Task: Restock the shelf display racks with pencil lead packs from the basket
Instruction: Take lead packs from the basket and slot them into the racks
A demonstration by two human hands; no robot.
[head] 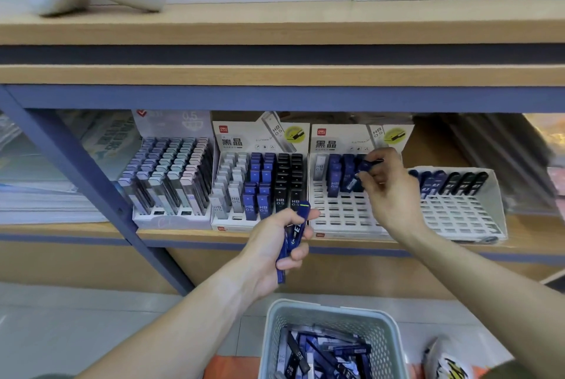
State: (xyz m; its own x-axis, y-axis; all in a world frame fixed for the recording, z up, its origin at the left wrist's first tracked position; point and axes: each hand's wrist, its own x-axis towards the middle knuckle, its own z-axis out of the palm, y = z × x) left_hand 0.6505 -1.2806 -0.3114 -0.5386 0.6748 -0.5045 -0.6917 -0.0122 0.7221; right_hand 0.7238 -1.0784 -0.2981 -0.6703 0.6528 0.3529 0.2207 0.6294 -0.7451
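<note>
One blue pack (368,165) pinched in right hand (389,187), over rack (342,213)

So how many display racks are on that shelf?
4, side by side: pastel rack far left, full rack next, half-empty rack under the right hand, sparse rack far right. More may sit outside view.

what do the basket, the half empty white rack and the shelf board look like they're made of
Basket: looks like moulded plastic, pale grey, matte; its walls are a fine perforated mesh.
Half-empty rack: probably white plastic, slightly glossy, with a moulded grid of slots; its printed back card looks like cardboard.
Shelf board: wood-grain surface, likely laminate rather than solid wood; can't tell for sure.
</note>
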